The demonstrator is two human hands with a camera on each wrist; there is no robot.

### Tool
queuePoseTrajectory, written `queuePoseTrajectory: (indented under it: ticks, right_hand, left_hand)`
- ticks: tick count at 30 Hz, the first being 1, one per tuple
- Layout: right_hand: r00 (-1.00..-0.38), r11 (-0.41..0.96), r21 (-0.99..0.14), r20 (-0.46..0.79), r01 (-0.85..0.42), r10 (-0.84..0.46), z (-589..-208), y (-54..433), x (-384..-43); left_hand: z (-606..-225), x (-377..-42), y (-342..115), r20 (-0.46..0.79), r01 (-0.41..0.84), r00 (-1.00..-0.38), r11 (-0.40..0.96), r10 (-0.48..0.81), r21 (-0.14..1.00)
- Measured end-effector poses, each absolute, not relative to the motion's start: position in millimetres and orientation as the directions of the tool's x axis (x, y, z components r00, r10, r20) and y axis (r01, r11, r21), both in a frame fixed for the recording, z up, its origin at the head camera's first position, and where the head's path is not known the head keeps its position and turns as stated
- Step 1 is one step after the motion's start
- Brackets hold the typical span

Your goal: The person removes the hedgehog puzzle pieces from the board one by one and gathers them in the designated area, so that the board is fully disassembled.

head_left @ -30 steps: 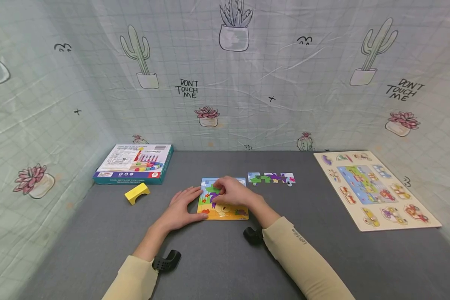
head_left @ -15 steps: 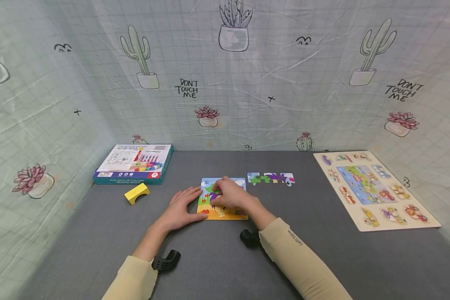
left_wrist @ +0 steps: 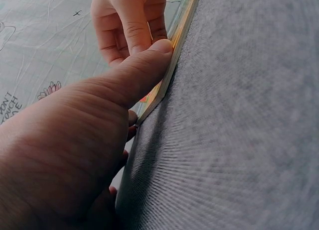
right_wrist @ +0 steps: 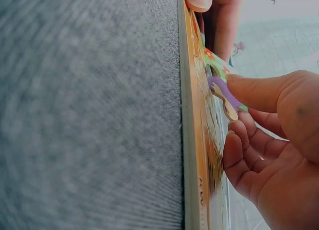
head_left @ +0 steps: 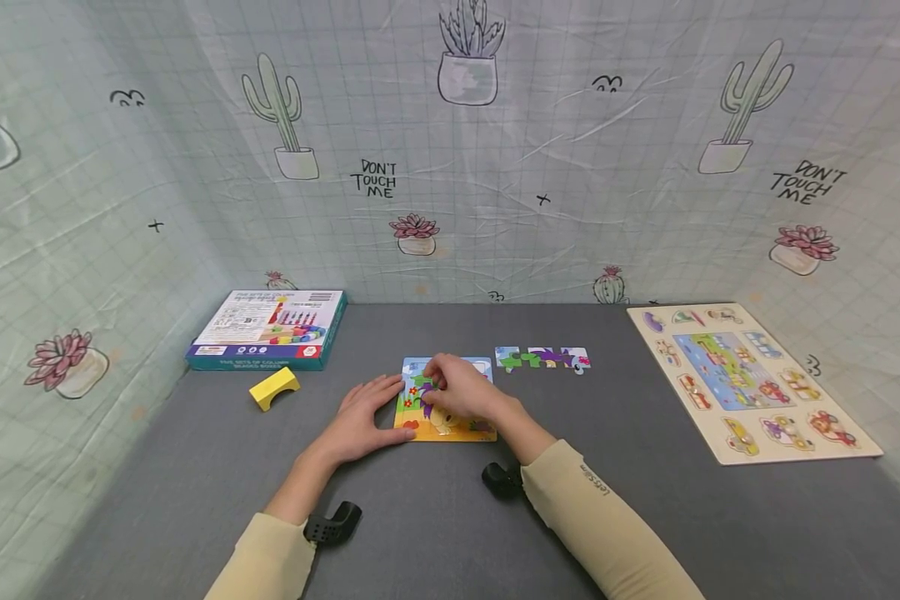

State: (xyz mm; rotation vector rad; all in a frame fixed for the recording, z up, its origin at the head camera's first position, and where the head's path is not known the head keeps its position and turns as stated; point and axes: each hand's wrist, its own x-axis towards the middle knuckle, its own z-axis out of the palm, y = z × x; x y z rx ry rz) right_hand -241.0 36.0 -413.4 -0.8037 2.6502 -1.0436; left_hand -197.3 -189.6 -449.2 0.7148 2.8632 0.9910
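Note:
My left hand lies at the left side of a small jigsaw puzzle board with an orange, green and blue cartoon picture. Its thumb rests on the board's near-left corner while the straight fingers touch the left edge. Over the middle of the board, my right hand pinches a puzzle piece between thumb and fingertips. Green, purple and cream show on that piece, which tilts up from the board in the right wrist view. From the head, my right hand covers part of the picture.
Several joined or touching puzzle pieces lie right of the board. At back left is a teal-sided toy box, with a yellow arch block in front. A wooden picture puzzle lies far right. A cactus-print cloth hangs behind.
My right hand and forearm have shifted slightly left, still over the middle of the board with the piece pinched. The left hand and the other things have stayed put.

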Motion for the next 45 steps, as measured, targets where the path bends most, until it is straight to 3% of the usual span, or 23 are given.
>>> queuePoseTrajectory:
  ticks: [30, 45]
  right_hand:
    - [-0.861, 0.460, -0.811, 0.100, -0.361, -0.499, -413, 47, -245]
    - [-0.876, 0.418, -0.846, 0.111, -0.332, -0.470, -404, 89, -251]
  left_hand:
    - [-449, -198, -190, 0.123, 0.423, -0.890, 0.696, 0.438, 0.581]
    - [-449, -198, -189, 0.105, 0.411, -0.895, 0.708, 0.434, 0.575]
